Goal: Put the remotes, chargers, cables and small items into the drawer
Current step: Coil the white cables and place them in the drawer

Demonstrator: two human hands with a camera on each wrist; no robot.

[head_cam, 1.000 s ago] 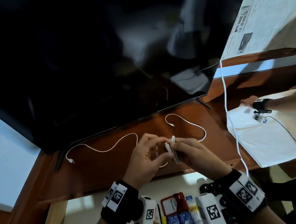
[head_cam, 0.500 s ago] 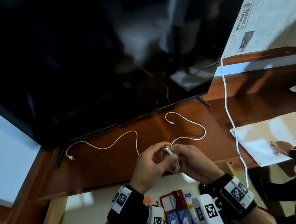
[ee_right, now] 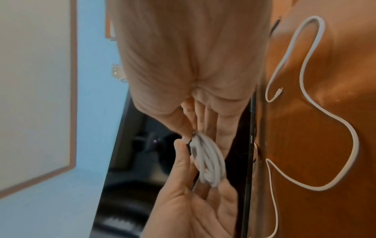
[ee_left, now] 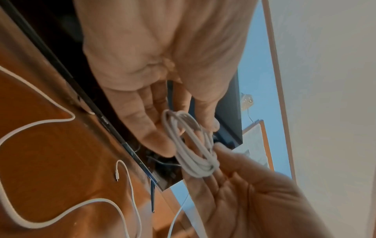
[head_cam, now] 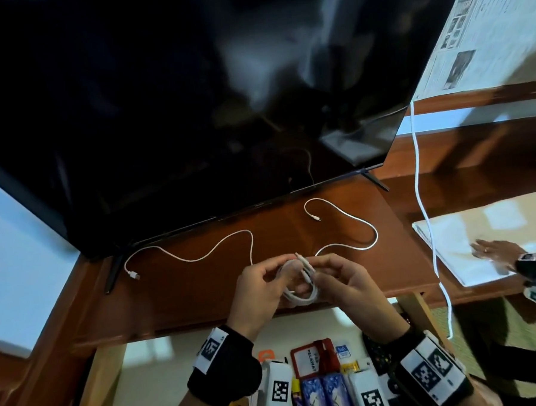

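Note:
A white cable wound into a small coil (head_cam: 299, 283) is held just above the front edge of the wooden TV stand (head_cam: 184, 288). My left hand (head_cam: 259, 291) pinches its left side and my right hand (head_cam: 342, 281) pinches its right side. The left wrist view shows the coil (ee_left: 191, 145) between my left fingers (ee_left: 154, 132) and the right hand (ee_left: 254, 185). In the right wrist view the coil (ee_right: 209, 161) sits at the thumb and fingertips of both hands. A second white cable (head_cam: 201, 257) lies loose on the stand behind my hands. The open drawer (head_cam: 163, 363) is below my wrists.
A large black TV (head_cam: 193, 113) stands at the back of the stand on thin feet. The drawer holds a red card holder (head_cam: 312, 355) and other small items. A white cord (head_cam: 421, 194) hangs at the right. Another person's hand (head_cam: 493, 253) rests on a white sheet (head_cam: 455, 242).
My hands have dropped slightly toward the stand's front edge, and the coil now shows as a wider loop between them. The loose cable has not moved. The other person's hand shifted across the white sheet.

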